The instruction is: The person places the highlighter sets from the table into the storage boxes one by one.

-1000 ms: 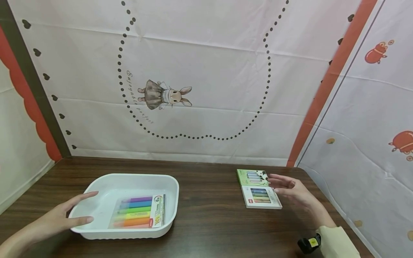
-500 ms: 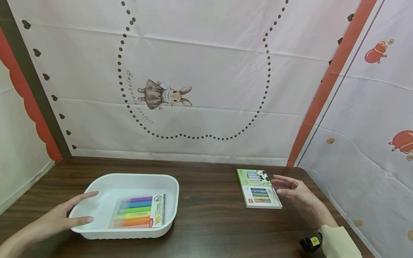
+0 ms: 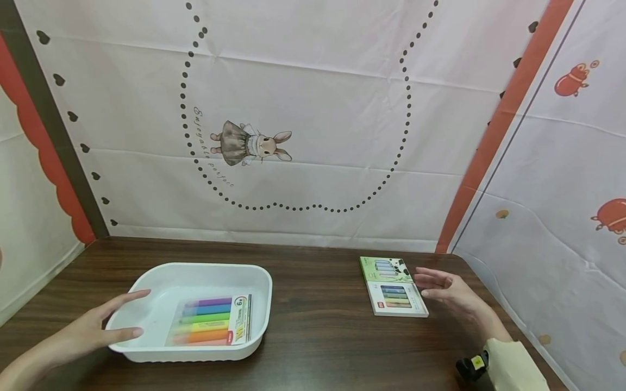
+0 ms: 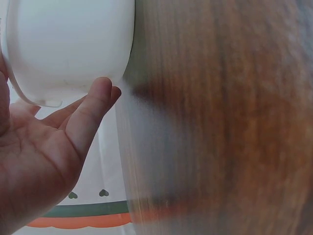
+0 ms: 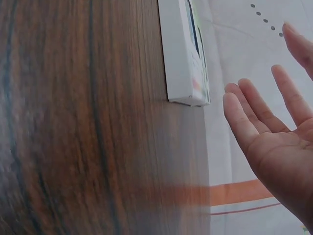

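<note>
At the left of the head view, my left hand holds the left end of a white plastic basin, thumb and a finger over its rim. The left wrist view shows other fingers curled under the basin's outside. Inside the basin lies a clear pack of highlighters in rainbow colours. My right hand hovers with loosely bent fingers just right of two flat boxes, holding nothing. One is a green box with a panda-like print; the other, a white box with a window onto coloured pens, lies against its near side.
Dark wood-grain tabletop stretches between the basin and the boxes. Behind it hangs a white printed cloth, and another cloth closes off the right side. A black strap device sits at the right wrist.
My right hand has drawn slightly to the right, away from the boxes, which stay in place. The left hand and the basin have not moved.
</note>
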`<state>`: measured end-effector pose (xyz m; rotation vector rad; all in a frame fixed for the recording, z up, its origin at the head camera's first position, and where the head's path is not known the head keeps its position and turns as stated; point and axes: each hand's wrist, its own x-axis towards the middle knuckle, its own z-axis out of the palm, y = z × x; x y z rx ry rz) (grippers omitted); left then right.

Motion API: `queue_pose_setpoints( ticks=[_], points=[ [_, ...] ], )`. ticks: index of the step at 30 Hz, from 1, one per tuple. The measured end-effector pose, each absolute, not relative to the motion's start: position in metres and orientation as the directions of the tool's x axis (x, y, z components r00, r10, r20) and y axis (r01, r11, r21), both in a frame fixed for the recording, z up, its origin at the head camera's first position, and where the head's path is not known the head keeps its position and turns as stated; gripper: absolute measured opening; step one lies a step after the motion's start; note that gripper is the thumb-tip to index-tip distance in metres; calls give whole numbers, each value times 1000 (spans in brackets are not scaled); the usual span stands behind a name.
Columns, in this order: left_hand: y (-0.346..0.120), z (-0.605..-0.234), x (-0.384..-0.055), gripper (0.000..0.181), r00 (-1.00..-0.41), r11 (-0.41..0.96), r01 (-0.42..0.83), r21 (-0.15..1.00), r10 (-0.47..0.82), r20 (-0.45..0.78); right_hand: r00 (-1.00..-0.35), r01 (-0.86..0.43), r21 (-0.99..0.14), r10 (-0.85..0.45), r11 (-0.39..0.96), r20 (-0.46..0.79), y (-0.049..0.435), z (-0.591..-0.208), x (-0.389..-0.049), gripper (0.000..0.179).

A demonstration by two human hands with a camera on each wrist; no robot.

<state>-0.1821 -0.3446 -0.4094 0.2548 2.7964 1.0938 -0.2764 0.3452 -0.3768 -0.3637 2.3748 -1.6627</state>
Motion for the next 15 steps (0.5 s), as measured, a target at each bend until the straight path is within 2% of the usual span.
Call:
queue_pose_setpoints(
  ticks=[15],
  points=[
    [-346,-410,-182,64,-977,725,134,675,210,-32,-917,-80,-919,-389,386,-84,352,-382,-283,66]
  ],
)
